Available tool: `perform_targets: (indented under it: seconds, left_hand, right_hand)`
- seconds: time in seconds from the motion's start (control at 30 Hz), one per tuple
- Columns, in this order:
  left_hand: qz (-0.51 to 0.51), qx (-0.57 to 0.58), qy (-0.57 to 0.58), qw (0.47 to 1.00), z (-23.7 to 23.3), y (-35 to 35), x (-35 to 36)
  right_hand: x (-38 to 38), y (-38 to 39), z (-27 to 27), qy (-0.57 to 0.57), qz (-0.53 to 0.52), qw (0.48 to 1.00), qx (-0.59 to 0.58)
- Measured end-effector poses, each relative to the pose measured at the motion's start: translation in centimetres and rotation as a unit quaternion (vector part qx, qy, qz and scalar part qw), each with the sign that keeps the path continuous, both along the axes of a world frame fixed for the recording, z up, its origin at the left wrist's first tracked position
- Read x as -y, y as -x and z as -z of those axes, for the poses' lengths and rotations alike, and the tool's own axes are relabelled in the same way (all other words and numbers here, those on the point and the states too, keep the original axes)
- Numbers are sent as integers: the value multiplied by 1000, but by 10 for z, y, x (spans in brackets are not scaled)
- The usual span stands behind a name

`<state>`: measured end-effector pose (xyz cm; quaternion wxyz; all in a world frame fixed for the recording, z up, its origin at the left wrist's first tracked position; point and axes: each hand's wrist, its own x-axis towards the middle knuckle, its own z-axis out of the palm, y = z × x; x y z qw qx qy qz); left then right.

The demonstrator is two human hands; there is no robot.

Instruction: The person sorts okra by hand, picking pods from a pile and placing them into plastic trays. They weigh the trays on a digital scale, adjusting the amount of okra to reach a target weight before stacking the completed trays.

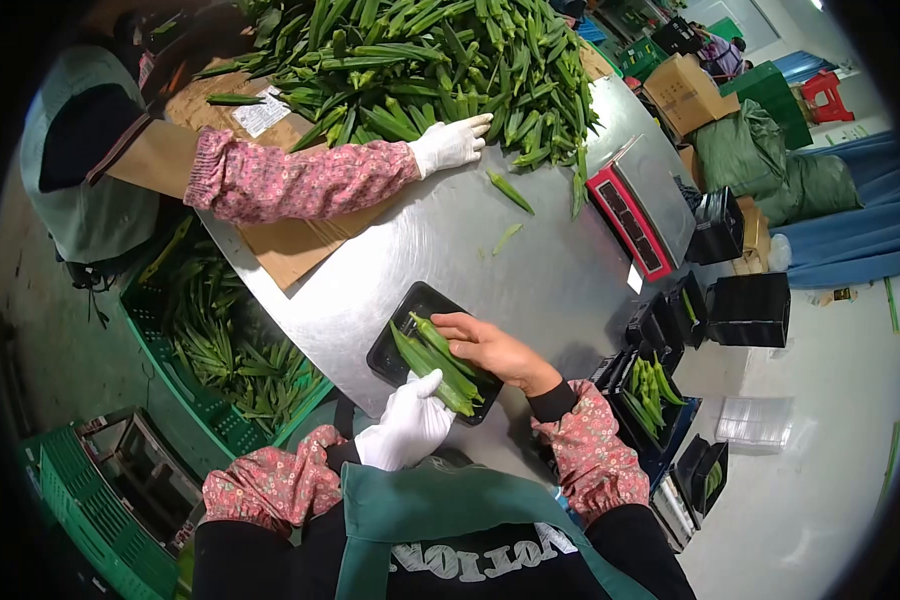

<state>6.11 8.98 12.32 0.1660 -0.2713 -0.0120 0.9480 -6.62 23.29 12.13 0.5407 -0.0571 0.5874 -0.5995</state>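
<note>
A black plastic tray (pixel 381 352) rests on the metal table near its front edge, right in front of me. Several green okra pods (pixel 432 362) lie lengthwise over it. My left hand (pixel 407 425), in a white glove, grips their lower ends with the thumb across them. My bare right hand (pixel 500 352) is closed round the pods' upper right side, with its fingertips at the stem ends. Its palm side and the tray floor beneath the okra are hidden.
Another person's gloved hand (pixel 452 146) touches a large okra heap (pixel 420 70) at the table's far side. A red scale (pixel 630 220) stands to the right, above stacked black trays (pixel 655 325). Green crates (pixel 185 400) with okra stand lower left.
</note>
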Motion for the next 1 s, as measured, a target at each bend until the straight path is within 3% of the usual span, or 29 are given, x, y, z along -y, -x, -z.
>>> perform_targets:
  seconds: [0.07, 0.13, 0.17, 0.27, 0.33, 0.4, 0.43, 0.53, 0.63, 0.7, 0.8, 0.9, 1.0]
  left_hand:
    - [18, 32, -42, 998, 6, -2, 0]
    - [19, -46, -180, 982, 55, -18, -6]
    - [22, -86, -248, 965, 70, -22, -8]
    - [222, 57, -94, 969, 40, -10, -4]
    - [273, -9, -19, 962, 10, -4, 6]
    - [303, -88, 18, 949, -11, 7, 25]
    - [304, -131, 68, 941, -5, 8, 32]
    - [223, -163, 134, 952, 18, 9, 51]
    - [149, -177, 238, 943, 11, 25, 65]
    - [108, -176, 285, 936, 6, 37, 72]
    - [68, -181, 333, 923, 12, 54, 80]
    - [49, -182, 364, 912, 12, 72, 87]
    - [32, -161, 360, 918, 10, 89, 90]
  right_hand:
    - [2, -4, 9, -37, -52, 992, -113]
    - [-3, -4, 29, -67, -105, 965, -229]
    - [2, -9, 11, -95, -103, 952, -271]
    - [8, -18, -8, -164, -102, 861, -470]
    - [6, -23, -6, -153, -85, 830, -529]
    - [3, -23, -8, -162, -94, 844, -503]
    - [3, -23, -10, -154, -48, 848, -505]
    - [-8, -2, -9, -178, 79, 845, -498]
    - [-25, 54, 5, -217, 211, 793, -529]
    - [-42, 106, 33, -276, 246, 751, -547]
    - [-43, 165, 68, -342, 219, 620, -671]
    - [-21, 194, 85, -449, 152, 592, -651]
    - [-7, 194, 86, -434, 99, 646, -620]
